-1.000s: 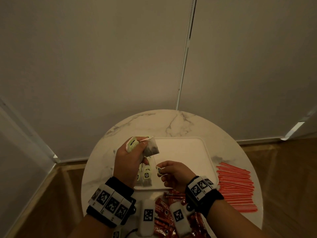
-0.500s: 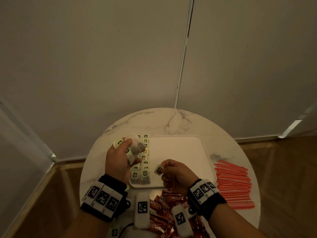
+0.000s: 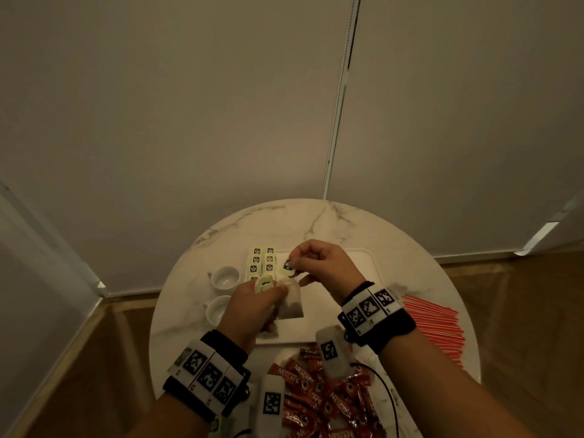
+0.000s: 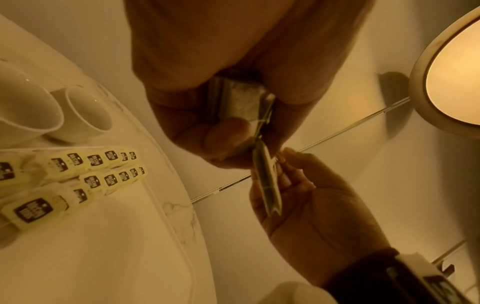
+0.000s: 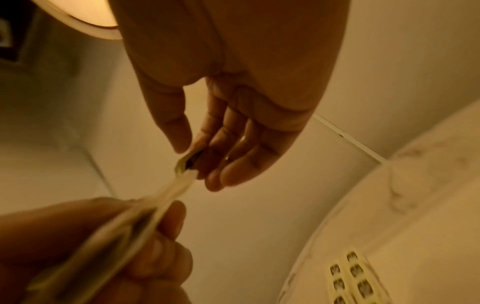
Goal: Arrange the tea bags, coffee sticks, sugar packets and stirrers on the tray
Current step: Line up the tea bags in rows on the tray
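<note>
Marble table (image 3: 331, 222): white with grey veins and round; I see everything of the task standing on it.
Tray (image 3: 341, 270): white, rectangular, in the middle of the table.
Tea bags on tray (image 3: 263, 260): two neat rows along the left edge of the tray, pale yellow tags with dark logo turned up; in the left wrist view the rows (image 4: 109, 164) run away from the camera.
Left hand (image 3: 252, 308): above the near left part of the tray; fingers curled around a small bundle of tea bags (image 3: 289, 303). One bag with dark leaves hangs out from the fist, and one tag sticks up by the thumb.
Right hand (image 3: 319, 263): raised over the tray, just beside the left hand; thumb and first finger pinch one yellow tag (image 3: 288, 266), other fingers loosely bent. In the right wrist view I see the pinch (image 5: 185, 162) on the tag clearly.
Coffee sticks (image 3: 319, 393): red, in a loose heap on the near edge of the table, in front of the tray.
Stirrers (image 3: 433, 327): red and thin, lying side by side, right of the tray.
Cups (image 3: 222, 292): two white cups on the table, left of the tray.
Sugar packets: I cannot tell where they are.
</note>
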Motion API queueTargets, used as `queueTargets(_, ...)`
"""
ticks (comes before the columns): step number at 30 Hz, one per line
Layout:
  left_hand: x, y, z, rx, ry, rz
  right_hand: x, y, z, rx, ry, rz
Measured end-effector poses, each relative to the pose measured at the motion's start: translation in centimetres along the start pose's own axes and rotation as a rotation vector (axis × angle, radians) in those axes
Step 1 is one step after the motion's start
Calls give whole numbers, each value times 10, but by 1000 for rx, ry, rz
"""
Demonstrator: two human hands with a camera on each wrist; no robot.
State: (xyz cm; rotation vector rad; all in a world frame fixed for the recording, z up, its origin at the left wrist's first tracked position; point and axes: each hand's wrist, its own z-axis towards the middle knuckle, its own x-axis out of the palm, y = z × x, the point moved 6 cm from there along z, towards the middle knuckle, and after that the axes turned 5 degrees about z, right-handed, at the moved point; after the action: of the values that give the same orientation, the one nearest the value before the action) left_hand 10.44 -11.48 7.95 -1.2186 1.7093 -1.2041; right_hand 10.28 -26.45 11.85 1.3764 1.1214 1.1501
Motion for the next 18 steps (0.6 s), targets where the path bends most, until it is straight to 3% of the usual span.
queueTargets(10, 3, 4, -1, -16, 16, -67, 6, 20, -19, -330, 39, -556)
queueTargets(13, 2, 2, -3, -21, 9, -117, 8, 20, -33, -445, 30, -577)
queueTargets(18, 1, 0, -4, 1, -7, -114, 5, 11, -45, -476, -79, -500)
